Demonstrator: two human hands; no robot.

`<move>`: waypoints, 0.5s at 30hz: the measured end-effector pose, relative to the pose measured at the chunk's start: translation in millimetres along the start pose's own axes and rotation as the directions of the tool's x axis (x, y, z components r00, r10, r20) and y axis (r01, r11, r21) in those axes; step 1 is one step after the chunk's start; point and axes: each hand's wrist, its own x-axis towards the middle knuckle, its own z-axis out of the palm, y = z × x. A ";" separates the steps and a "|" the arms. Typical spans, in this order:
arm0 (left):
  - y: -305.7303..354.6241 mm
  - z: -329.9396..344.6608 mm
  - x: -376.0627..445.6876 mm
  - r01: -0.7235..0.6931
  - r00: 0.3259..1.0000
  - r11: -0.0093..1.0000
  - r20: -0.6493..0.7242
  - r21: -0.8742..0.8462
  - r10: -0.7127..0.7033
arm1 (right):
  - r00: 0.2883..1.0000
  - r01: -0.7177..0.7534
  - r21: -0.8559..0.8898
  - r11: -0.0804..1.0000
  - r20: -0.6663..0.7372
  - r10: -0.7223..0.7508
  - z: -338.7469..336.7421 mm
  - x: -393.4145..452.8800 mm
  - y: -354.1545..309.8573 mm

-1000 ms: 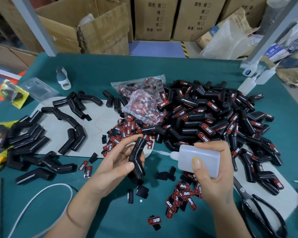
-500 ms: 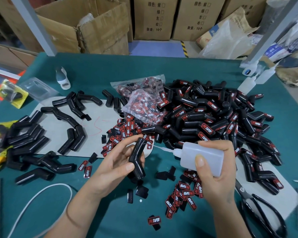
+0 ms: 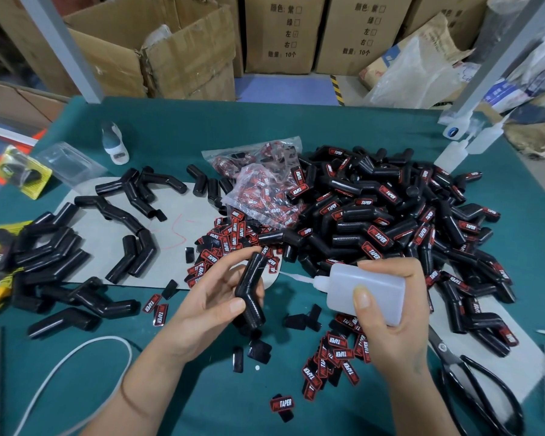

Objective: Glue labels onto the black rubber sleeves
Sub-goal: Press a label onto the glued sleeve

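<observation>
My left hand point(image 3: 211, 297) grips a bent black rubber sleeve point(image 3: 252, 287) upright over the green table. My right hand point(image 3: 390, 316) holds a white glue bottle point(image 3: 365, 291) on its side, its thin nozzle pointing left and nearly touching the sleeve's upper part. Loose red and black labels point(image 3: 337, 360) lie below the bottle, and more labels point(image 3: 227, 240) lie behind my left hand. A big pile of labelled sleeves point(image 3: 390, 215) fills the right. Unlabelled sleeves point(image 3: 51, 253) lie at the left.
A clear bag of labels point(image 3: 261, 187) sits mid-table. Black scissors point(image 3: 479, 391) lie at the lower right, a white cord point(image 3: 76, 357) at the lower left. Spare glue bottles point(image 3: 453, 152) stand at the far right by a metal post. Cardboard boxes point(image 3: 158, 51) stand behind the table.
My right hand has brought the glue bottle up and to the left, its nozzle now close to the sleeve. My left hand keeps the sleeve almost still.
</observation>
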 end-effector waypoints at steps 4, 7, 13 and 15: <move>-0.3 -0.3 0.3 0.004 1.000 1.000 -0.009 -0.005 -0.004 | 1.000 0.004 -0.005 1.000 -0.018 -0.004 0.3 1.2 -0.3; 0.1 1.3 0.3 -0.003 1.000 1.000 -0.001 -0.017 0.003 | 1.000 0.016 -0.013 1.000 -0.026 -0.016 1.1 1.7 -1.2; 1.3 2.0 -0.2 0.000 1.000 1.000 -0.011 -0.009 0.000 | 1.000 0.016 -0.006 1.000 -0.020 -0.016 1.0 0.3 -2.4; 1.7 2.3 0.3 0.000 1.000 1.000 -0.009 0.003 0.000 | 1.000 0.012 -0.008 1.000 -0.023 -0.012 1.1 0.8 -2.2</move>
